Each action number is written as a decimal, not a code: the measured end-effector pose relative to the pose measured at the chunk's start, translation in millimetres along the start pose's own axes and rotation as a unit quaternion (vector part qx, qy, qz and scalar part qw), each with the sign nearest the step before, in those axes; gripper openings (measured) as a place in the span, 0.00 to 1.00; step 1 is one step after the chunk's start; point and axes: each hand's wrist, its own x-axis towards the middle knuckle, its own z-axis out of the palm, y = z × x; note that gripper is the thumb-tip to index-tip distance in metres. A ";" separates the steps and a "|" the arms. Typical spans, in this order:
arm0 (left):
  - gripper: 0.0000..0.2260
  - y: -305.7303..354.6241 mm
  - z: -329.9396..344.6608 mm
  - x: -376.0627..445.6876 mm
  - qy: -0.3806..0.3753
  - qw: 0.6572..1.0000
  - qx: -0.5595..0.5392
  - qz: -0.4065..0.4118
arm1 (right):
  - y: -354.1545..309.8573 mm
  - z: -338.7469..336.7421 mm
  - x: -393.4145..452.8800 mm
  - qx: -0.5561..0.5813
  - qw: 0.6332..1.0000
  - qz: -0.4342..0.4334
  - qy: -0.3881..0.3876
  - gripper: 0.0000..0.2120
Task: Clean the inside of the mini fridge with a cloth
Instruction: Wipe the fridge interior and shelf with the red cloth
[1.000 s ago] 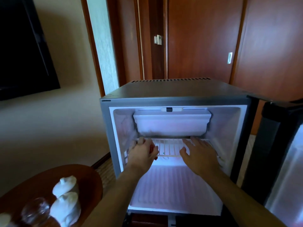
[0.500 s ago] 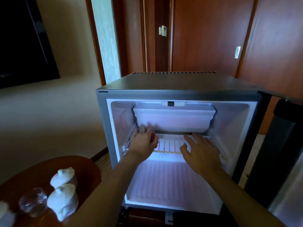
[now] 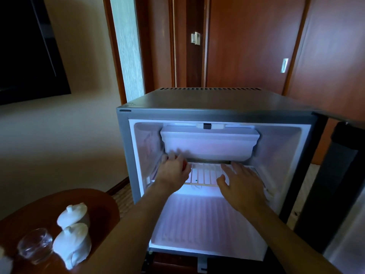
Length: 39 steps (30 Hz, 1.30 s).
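A grey mini fridge (image 3: 207,103) stands open in front of me, its white inside lit. A white freezer box (image 3: 209,143) hangs at the top. Below it a white wire shelf (image 3: 205,175) spans the cavity. My left hand (image 3: 174,171) lies on the shelf's left part, fingers reaching back under the freezer box. My right hand (image 3: 241,181) rests flat on the shelf's right part with fingers spread. No cloth is visible in either hand.
The fridge door (image 3: 347,186) stands open at the right. A round wooden table (image 3: 98,206) at lower left carries two white lidded cups (image 3: 73,234) and an upturned glass (image 3: 35,247). Wooden doors and a dark screen (image 3: 25,48) are behind.
Both hands have slid deeper into the fridge along the wire shelf, the left one reaching under the freezer box. My head has moved closer.
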 end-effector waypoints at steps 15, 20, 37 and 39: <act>0.11 9.7 -3.9 -38.9 0.026 0.999 0.010 0.034 | -2.9 -3.2 -2.1 -0.004 1.000 0.000 0.004 0.25; 0.12 8.2 -0.1 -23.7 0.027 0.999 0.019 0.034 | -4.6 -3.2 -2.6 0.008 1.000 0.003 0.020 0.27; 0.10 4.6 -16.9 -45.1 -0.001 0.997 -0.019 0.077 | -3.1 -0.6 -2.6 0.011 0.999 0.005 0.033 0.29; 0.10 2.4 -16.7 -44.1 0.003 0.996 -0.028 0.081 | -3.1 -0.4 -3.1 0.011 0.999 0.001 0.041 0.28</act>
